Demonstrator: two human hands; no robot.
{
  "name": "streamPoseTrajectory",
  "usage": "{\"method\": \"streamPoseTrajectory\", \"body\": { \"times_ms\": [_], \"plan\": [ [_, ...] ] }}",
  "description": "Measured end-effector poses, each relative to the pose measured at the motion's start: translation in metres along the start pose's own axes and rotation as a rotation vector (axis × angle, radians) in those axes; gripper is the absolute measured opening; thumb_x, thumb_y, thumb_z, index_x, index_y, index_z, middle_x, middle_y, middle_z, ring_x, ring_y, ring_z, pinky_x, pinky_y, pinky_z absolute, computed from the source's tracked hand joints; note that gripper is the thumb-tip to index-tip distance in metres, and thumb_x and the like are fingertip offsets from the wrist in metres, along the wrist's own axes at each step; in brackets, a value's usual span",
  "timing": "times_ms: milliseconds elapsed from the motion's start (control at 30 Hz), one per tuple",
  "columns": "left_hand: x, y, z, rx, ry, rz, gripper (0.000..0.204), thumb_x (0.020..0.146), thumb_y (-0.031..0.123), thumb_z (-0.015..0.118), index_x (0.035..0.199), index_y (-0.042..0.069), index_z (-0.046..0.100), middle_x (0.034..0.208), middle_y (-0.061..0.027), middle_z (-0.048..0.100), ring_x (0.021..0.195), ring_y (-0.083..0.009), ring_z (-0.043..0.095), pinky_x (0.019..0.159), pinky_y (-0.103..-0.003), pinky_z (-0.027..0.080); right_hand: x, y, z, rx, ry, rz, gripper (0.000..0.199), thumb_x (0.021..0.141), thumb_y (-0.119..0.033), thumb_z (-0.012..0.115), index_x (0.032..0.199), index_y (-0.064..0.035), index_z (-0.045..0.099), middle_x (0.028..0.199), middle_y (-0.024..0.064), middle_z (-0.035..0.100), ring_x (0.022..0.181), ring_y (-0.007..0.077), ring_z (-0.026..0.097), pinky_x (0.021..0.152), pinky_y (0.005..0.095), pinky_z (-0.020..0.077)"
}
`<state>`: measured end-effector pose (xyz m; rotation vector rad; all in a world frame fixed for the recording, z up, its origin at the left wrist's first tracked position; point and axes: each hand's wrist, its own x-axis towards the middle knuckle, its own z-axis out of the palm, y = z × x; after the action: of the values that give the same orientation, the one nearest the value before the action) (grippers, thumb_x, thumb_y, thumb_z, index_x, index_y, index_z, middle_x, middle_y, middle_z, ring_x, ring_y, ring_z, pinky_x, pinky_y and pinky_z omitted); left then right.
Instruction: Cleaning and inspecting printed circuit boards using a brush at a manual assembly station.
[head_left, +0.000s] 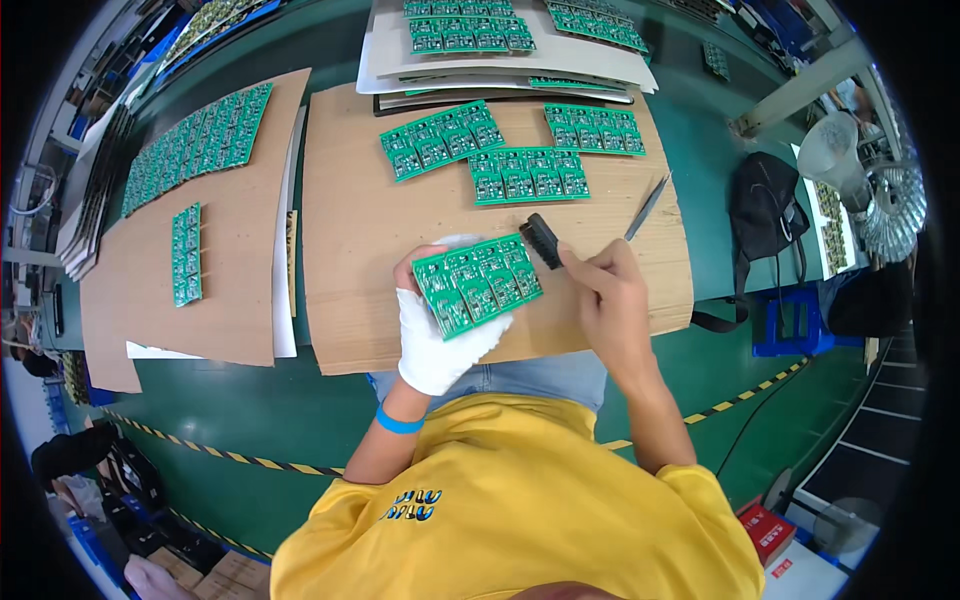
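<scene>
My left hand (432, 340), in a white glove, holds a green circuit board panel (478, 283) flat above the cardboard sheet (360, 260). A white cloth or pad shows under the panel's far edge. My right hand (607, 290), bare, grips a small black brush (541, 240) whose bristles touch the panel's upper right corner. A blue band circles my left wrist.
Three more green panels (529, 173) lie on the cardboard beyond my hands, with metal tweezers (647, 208) to their right. Several panels (195, 140) lie on another cardboard sheet at left. Stacked sheets with panels (470, 35) sit at the back. A black bag (765, 215) is at right.
</scene>
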<state>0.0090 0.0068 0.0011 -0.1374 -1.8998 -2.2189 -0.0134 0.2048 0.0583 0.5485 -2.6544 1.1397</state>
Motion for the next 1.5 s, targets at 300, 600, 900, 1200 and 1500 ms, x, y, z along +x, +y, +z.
{"method": "streamPoseTrajectory", "body": {
  "times_ms": [300, 600, 900, 1200, 1500],
  "plan": [
    [0.009, -0.014, -0.004, 0.026, -0.016, 0.157, 0.092, 0.068, 0.004, 0.091, 0.138, 0.012, 0.031, 0.139, -0.0180, 0.047, 0.126, -0.0289, 0.054, 0.105, -0.044, 0.049, -0.006, -0.019, 0.004, 0.017, 0.013, -0.119, 0.054, 0.079, 0.014, 0.060, 0.122, -0.0133, 0.077, 0.084, 0.0099, 0.052, 0.073, 0.0220, 0.054, 0.061, 0.0342, 0.0458],
    [0.009, -0.006, -0.003, 0.001, 0.001, 0.107, 0.091, 0.069, 0.006, 0.091, 0.137, 0.014, 0.031, 0.138, -0.0178, 0.047, 0.129, -0.0311, 0.053, 0.107, -0.046, 0.048, -0.016, -0.038, 0.001, 0.020, -0.138, -0.114, 0.045, 0.080, 0.012, 0.065, 0.114, -0.0131, 0.080, 0.084, 0.0078, 0.052, 0.074, 0.0207, 0.056, 0.064, 0.0334, 0.0479],
    [0.020, 0.000, -0.011, -0.388, 0.149, -0.249, 0.060, 0.085, 0.002, 0.078, 0.130, 0.010, 0.038, 0.120, -0.0155, 0.061, 0.109, -0.0260, 0.065, 0.091, -0.040, 0.058, -0.004, 0.031, 0.025, 0.750, 0.011, 0.103, 0.050, 0.086, 0.003, 0.073, 0.135, 0.0024, 0.060, 0.099, 0.0028, 0.063, 0.074, 0.0114, 0.056, 0.065, 0.0253, 0.0480],
    [0.024, 0.009, -0.020, -0.641, 0.058, -0.380, 0.037, 0.111, 0.034, 0.044, 0.133, 0.005, 0.045, 0.126, -0.0164, 0.062, 0.108, -0.0302, 0.069, 0.081, -0.046, 0.062, 0.016, 0.020, 0.039, 1.164, -0.039, 0.601, 0.036, 0.094, -0.005, 0.070, 0.127, 0.0038, 0.060, 0.087, -0.0006, 0.063, 0.055, 0.0015, 0.045, 0.045, 0.0196, 0.0293],
    [0.022, -0.001, -0.024, -0.717, -0.007, -0.370, 0.052, 0.112, 0.043, 0.035, 0.142, 0.003, 0.043, 0.136, -0.0181, 0.058, 0.117, -0.0331, 0.065, 0.087, -0.050, 0.060, 0.011, 0.023, 0.043, 1.164, -0.028, 0.537, 0.035, 0.095, -0.004, 0.068, 0.128, 0.0045, 0.059, 0.086, -0.0001, 0.062, 0.055, 0.0015, 0.044, 0.045, 0.0195, 0.0282]
  ]
}}
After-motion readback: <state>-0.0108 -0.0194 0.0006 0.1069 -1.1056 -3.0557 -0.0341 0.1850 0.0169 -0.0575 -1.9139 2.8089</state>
